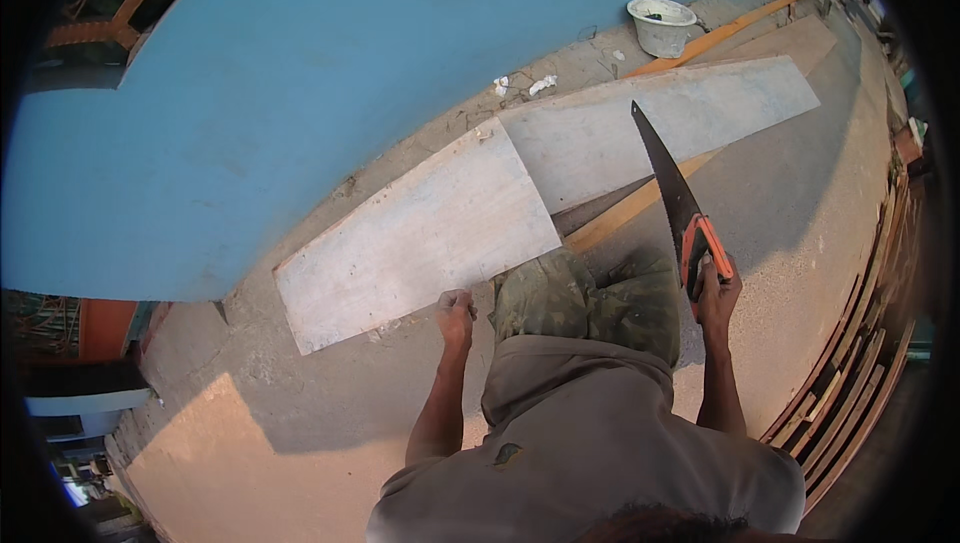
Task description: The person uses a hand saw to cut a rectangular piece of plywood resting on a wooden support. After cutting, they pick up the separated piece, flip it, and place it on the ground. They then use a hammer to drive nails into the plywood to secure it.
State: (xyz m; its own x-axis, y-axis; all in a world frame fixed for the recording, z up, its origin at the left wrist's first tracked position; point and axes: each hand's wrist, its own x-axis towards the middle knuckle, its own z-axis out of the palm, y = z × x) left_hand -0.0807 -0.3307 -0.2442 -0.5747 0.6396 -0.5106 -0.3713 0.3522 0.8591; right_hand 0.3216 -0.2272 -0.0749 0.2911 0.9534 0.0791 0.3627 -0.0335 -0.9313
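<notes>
My right hand (718, 291) is wrapped round the orange and black handle of a hand saw (668, 175). Its dark, toothed blade points up and away from me, apart from the boards in this view. A pale whitish board (420, 233) lies in front of me, slanting from lower left to upper right. My left hand (457, 317) is curled closed at this board's near edge; anything inside the fingers is hidden. Beyond its right end lies a second pale board (670, 118), partly overlapped by the first.
A light wooden batten (630, 211) runs under the boards, with another wooden strip (725, 35) farther back. A whitish bucket (662, 27) stands near the blue wall (400, 33). White scraps (541, 85) lie along the wall's foot. Wooden slats (850, 398) line the right side.
</notes>
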